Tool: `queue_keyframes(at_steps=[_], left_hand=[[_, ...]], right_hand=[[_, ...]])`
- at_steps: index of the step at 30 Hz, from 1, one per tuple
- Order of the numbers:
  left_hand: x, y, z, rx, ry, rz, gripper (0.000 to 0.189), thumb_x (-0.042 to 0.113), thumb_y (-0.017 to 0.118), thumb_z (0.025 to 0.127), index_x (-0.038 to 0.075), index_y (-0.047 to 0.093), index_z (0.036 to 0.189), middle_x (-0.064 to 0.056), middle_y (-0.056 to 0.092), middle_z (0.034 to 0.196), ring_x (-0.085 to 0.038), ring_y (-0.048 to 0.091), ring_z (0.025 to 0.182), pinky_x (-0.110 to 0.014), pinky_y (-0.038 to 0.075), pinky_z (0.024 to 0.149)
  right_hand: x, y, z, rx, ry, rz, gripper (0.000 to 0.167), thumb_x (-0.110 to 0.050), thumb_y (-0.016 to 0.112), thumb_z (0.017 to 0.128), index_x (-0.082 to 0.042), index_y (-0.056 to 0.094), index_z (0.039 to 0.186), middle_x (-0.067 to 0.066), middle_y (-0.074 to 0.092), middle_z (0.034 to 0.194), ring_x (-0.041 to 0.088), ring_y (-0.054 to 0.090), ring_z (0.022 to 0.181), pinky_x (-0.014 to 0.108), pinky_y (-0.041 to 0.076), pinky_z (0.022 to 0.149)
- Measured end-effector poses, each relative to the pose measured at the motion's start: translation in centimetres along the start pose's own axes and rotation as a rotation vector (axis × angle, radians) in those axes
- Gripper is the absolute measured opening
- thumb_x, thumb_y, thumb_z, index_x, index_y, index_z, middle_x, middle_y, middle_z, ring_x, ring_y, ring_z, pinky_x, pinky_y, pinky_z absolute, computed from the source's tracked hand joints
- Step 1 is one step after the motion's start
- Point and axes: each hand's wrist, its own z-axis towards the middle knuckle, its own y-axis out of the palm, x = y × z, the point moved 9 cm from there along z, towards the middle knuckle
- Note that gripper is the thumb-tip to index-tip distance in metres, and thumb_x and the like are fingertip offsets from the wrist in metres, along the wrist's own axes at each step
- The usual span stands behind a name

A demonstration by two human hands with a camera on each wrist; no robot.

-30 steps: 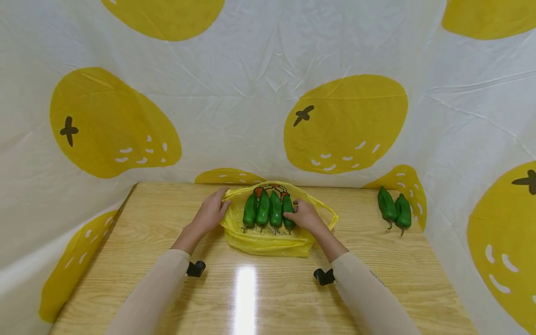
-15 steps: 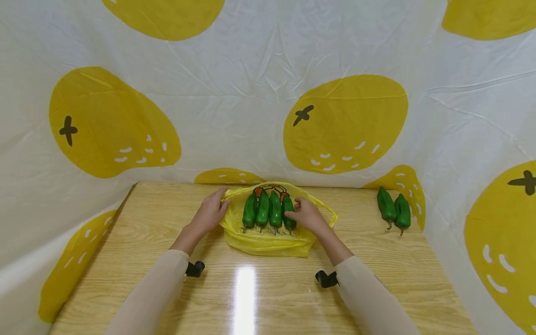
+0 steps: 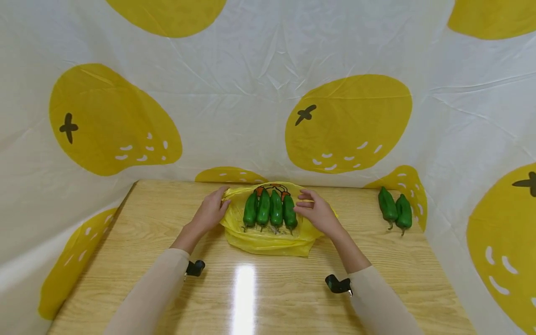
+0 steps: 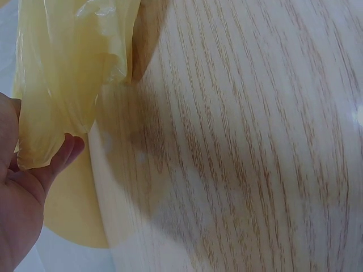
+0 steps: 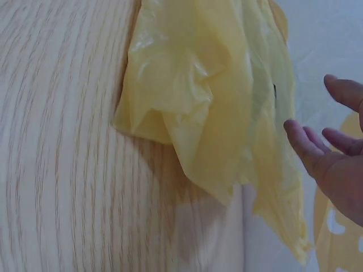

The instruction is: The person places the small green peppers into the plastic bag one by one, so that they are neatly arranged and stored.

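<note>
Evenly lit in the head view, and flaring white down the tabletop [image 3: 289, 288] in one upright strip [image 3: 244, 300]! Glinting off the peppers [image 3: 263, 216], shadowing softly beside the sleeves [image 3: 148, 288]. Over to the left wrist: paler, hazier, darkening across the tabletop, bowing the grain [image 4: 272, 141], blooming at the right edge. Right wrist: washed out, slightly soft, shining on the bag [image 5: 187, 85].

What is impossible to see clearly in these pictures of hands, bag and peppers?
Print on the bag: head view, partly covered by peppers.
Left hand: left wrist view, cut off by the left edge.
Right hand: right wrist view, cut off by the right edge.
Bag: both wrist views, cut off by the top edge.
</note>
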Motion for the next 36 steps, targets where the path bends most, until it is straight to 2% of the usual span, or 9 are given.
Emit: queue_keyframes(at_steps=[5,12,18,21,24,29,31,36], left_hand=[[-0.1,-0.1,0.0,0.002,-0.003,-0.003,0.048,0.013,0.059,0.106,-0.002,0.047,0.149,-0.025,0.058,0.144,-0.040,0.057,0.134,-0.055,0.050,0.109],[0.0,-0.1,-0.1,0.007,0.000,0.012,0.047,0.014,0.059,0.106,-0.003,0.047,0.149,-0.024,0.058,0.145,-0.040,0.057,0.134,-0.055,0.050,0.109],[0.1,-0.1,-0.2,0.006,0.003,0.012,0.047,0.013,0.059,0.106,-0.003,0.047,0.149,-0.024,0.058,0.144,-0.040,0.057,0.134,-0.055,0.050,0.108],[0.1,-0.1,-0.2,0.006,0.001,0.010,0.048,0.014,0.060,0.106,-0.003,0.047,0.149,-0.024,0.058,0.144,-0.040,0.057,0.134,-0.055,0.051,0.108],[0.1,-0.1,-0.2,0.003,-0.003,0.009,0.048,0.014,0.059,0.106,-0.002,0.047,0.149,-0.023,0.058,0.145,-0.040,0.057,0.134,-0.055,0.051,0.108],[0.1,0.0,-0.1,-0.003,-0.006,0.002,0.048,0.014,0.058,0.107,-0.001,0.046,0.150,-0.023,0.057,0.146,-0.039,0.056,0.135,-0.054,0.050,0.108],[0.1,0.1,-0.1,-0.005,-0.007,0.008,0.048,0.015,0.058,0.107,-0.001,0.046,0.150,-0.023,0.057,0.146,-0.039,0.057,0.135,-0.055,0.051,0.108],[0.1,0.1,0.1,-0.006,-0.003,0.027,0.048,0.016,0.059,0.107,-0.001,0.046,0.150,-0.024,0.058,0.145,-0.039,0.057,0.134,-0.054,0.051,0.107]], right_hand=[[-0.2,-1.5,-1.0,0.013,-0.044,0.041,0.068,-0.017,0.069,0.101,-0.004,0.035,0.158,0.021,0.048,0.152,0.039,0.055,0.137,0.038,0.056,0.104],[-0.5,-3.7,-2.5,0.031,-0.072,0.015,0.069,-0.027,0.070,0.101,-0.007,0.037,0.158,0.022,0.047,0.153,0.039,0.054,0.137,0.032,0.057,0.100],[-0.5,-6.1,-3.8,0.072,-0.109,0.029,0.068,-0.027,0.069,0.101,-0.006,0.037,0.157,0.020,0.049,0.151,0.042,0.053,0.137,0.015,0.054,0.095],[-0.2,-7.3,-4.4,0.095,-0.123,0.052,0.067,-0.025,0.068,0.102,-0.005,0.035,0.157,0.021,0.048,0.151,0.042,0.051,0.138,0.012,0.052,0.094],[0.5,-8.7,-4.9,0.126,-0.128,0.064,0.067,-0.026,0.067,0.103,-0.006,0.034,0.158,0.014,0.049,0.151,0.035,0.051,0.138,0.011,0.052,0.095],[2.0,-11.7,-5.6,0.221,-0.134,0.056,0.066,-0.023,0.066,0.103,-0.003,0.034,0.157,-0.005,0.051,0.144,0.015,0.055,0.133,0.009,0.051,0.094],[2.7,-13.0,-5.8,0.263,-0.125,0.032,0.068,-0.024,0.067,0.103,-0.001,0.034,0.157,0.000,0.051,0.147,0.015,0.054,0.134,0.008,0.050,0.094],[4.8,-16.1,-6.4,0.325,-0.054,-0.071,0.075,-0.033,0.065,0.103,-0.003,0.027,0.161,0.020,0.038,0.161,0.033,0.043,0.145,0.003,0.044,0.098]])
